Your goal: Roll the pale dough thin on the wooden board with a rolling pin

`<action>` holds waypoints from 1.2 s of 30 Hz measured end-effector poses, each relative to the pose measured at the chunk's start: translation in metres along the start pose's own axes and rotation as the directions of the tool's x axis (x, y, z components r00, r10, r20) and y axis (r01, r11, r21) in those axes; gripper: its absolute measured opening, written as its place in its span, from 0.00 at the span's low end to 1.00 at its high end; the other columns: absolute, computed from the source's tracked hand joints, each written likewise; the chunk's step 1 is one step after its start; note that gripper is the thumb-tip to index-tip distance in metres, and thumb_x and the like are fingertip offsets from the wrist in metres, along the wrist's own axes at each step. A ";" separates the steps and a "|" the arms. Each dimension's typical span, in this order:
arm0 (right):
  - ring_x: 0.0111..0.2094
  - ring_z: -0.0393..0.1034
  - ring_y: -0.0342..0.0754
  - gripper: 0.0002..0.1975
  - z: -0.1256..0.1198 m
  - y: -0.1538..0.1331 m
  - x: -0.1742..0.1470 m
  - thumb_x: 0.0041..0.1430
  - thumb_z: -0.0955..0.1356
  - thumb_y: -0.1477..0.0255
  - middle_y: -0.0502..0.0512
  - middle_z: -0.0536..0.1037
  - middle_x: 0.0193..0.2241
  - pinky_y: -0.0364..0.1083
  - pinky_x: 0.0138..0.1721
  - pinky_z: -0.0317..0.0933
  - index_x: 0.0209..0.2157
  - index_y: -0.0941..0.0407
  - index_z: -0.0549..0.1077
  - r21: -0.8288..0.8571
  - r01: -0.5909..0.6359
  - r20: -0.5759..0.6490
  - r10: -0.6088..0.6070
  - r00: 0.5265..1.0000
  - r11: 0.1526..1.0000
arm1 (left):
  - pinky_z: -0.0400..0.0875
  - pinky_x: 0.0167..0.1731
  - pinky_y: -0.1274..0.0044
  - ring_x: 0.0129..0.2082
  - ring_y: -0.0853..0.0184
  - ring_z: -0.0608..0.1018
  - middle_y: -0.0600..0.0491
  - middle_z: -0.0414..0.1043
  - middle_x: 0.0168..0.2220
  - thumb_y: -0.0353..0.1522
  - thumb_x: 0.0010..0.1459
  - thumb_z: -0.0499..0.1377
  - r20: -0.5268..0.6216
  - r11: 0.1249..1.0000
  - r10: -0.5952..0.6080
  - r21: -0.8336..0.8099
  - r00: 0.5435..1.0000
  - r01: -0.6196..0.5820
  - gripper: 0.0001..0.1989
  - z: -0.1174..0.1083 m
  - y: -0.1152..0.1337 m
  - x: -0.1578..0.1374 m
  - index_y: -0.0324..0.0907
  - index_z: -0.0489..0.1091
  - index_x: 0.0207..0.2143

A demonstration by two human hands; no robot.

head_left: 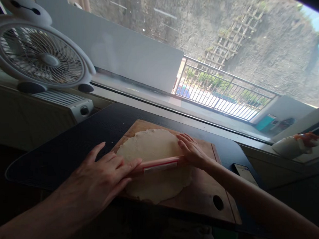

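A wide, thin sheet of dough (pixel 155 144) with an uneven edge lies on a wooden cutting board (pixel 204 191). Across its middle rests a rolling pin (pixel 159 165) with a red and white label. The pin's left end sits between the thumb and index finger of my left hand (pixel 106 173), whose other fingers spread away to the left. My right hand (pixel 190 149) lies over the opposite end, its palm on the pin and its fingers stretched forward above the dough's right edge. Both hands partly cover the pin's ends.
Under the board is a dark table (pixel 79 139) with rounded corners. A phone (pixel 245 174) lies at its right. A white fan (pixel 49 60) stands at the far left on a pale slatted unit (pixel 83 110). Behind the table runs a window ledge (pixel 159 116); a white figurine (pixel 293 144) is at right.
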State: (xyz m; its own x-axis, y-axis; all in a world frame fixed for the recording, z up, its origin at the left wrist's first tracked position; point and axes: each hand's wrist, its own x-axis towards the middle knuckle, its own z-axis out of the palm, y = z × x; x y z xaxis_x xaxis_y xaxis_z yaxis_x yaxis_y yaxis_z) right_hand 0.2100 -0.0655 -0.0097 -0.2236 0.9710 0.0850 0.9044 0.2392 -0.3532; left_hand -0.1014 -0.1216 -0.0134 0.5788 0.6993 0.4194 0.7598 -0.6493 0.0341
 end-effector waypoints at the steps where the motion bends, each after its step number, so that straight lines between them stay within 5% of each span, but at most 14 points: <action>1: 0.64 0.42 0.51 0.29 0.003 0.000 0.002 0.66 0.48 0.55 0.53 0.56 0.62 0.55 0.62 0.40 0.61 0.52 0.57 0.020 -0.015 -0.017 0.015 1.000 1.000 | 0.51 0.56 0.56 0.40 0.60 0.74 0.55 0.75 0.35 0.37 0.59 0.51 0.029 1.000 0.009 0.018 1.000 -0.009 0.18 0.001 0.001 0.001 0.56 0.68 0.51; 7: 0.62 0.48 0.50 0.28 -0.001 -0.001 0.040 0.66 0.50 0.57 0.56 0.58 0.61 0.53 0.60 0.44 0.60 0.56 0.58 0.034 -0.065 -0.112 0.068 0.991 0.997 | 0.49 0.55 0.52 0.38 0.58 0.75 0.52 0.75 0.33 0.37 0.61 0.48 0.039 0.997 0.015 0.081 0.999 -0.018 0.18 0.010 0.003 0.015 0.52 0.69 0.51; 13: 0.64 0.40 0.49 0.25 0.001 0.005 -0.022 0.66 0.52 0.58 0.51 0.59 0.61 0.52 0.63 0.38 0.59 0.52 0.61 -0.021 0.150 -0.041 -0.151 0.988 0.988 | 0.48 0.54 0.49 0.38 0.56 0.75 0.53 0.74 0.32 0.35 0.59 0.48 0.030 0.998 0.070 0.004 0.997 -0.070 0.22 0.018 0.010 0.011 0.57 0.65 0.55; 20: 0.65 0.40 0.52 0.27 -0.007 0.012 0.026 0.66 0.50 0.58 0.53 0.56 0.62 0.56 0.61 0.41 0.61 0.53 0.57 -0.003 -0.065 -0.078 0.065 0.995 0.998 | 0.48 0.55 0.53 0.41 0.56 0.75 0.52 0.76 0.37 0.40 0.62 0.47 0.040 1.000 0.009 0.023 0.999 -0.010 0.19 0.017 0.010 0.029 0.52 0.67 0.53; 28: 0.64 0.43 0.53 0.27 -0.009 0.013 -0.003 0.66 0.49 0.55 0.53 0.62 0.59 0.56 0.60 0.43 0.58 0.51 0.61 -0.092 -0.006 -0.096 -0.003 0.995 0.996 | 0.49 0.55 0.56 0.38 0.59 0.75 0.52 0.75 0.33 0.40 0.61 0.50 0.066 0.999 0.038 0.004 0.997 -0.038 0.17 0.019 0.038 0.043 0.52 0.69 0.50; 36: 0.62 0.45 0.52 0.26 -0.003 0.006 0.043 0.66 0.52 0.57 0.55 0.61 0.59 0.53 0.59 0.44 0.60 0.53 0.58 -0.110 -0.064 -0.208 0.040 0.977 0.992 | 0.47 0.55 0.53 0.37 0.56 0.74 0.50 0.73 0.31 0.37 0.60 0.51 0.022 0.989 0.012 0.149 1.000 -0.015 0.15 0.020 0.030 0.039 0.47 0.72 0.46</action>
State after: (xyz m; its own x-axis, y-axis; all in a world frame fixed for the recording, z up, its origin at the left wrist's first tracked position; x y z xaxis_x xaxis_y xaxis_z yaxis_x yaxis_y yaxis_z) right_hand 0.2065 -0.0224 -0.0053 -0.1064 0.9589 0.2629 0.9515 0.1750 -0.2530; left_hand -0.0496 -0.1080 -0.0135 0.5944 0.6978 0.3997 0.7865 -0.6080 -0.1081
